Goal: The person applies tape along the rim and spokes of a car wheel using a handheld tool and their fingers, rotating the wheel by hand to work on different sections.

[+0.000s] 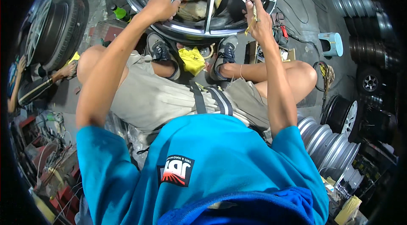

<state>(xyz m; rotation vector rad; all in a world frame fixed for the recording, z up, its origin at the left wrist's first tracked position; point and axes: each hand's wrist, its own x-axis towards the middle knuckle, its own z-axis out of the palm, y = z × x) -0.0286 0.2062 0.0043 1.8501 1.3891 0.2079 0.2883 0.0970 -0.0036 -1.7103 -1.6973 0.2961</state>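
Note:
A grey multi-spoke alloy wheel rim [210,6] lies in front of me, above my shoes. My left hand [162,6] is closed over one of its spokes on the left side. At the right edge of the rim, my right hand [259,22] has its fingers bent around a thin yellowish strip [253,17]; its material is too small to make out. Through the spoke openings a crumpled, dirty pale bundle [193,9] shows under the rim. A yellow cloth [192,60] lies between my shoes, just below the rim.
A tyre [76,30] on a rim stands at the left, beside another person's hand [20,65] and foot [67,70]. A green bottle [121,13] lies left of the rim. At the right are cables [303,40], a light-blue container [335,44] and stacked silver rims [326,146].

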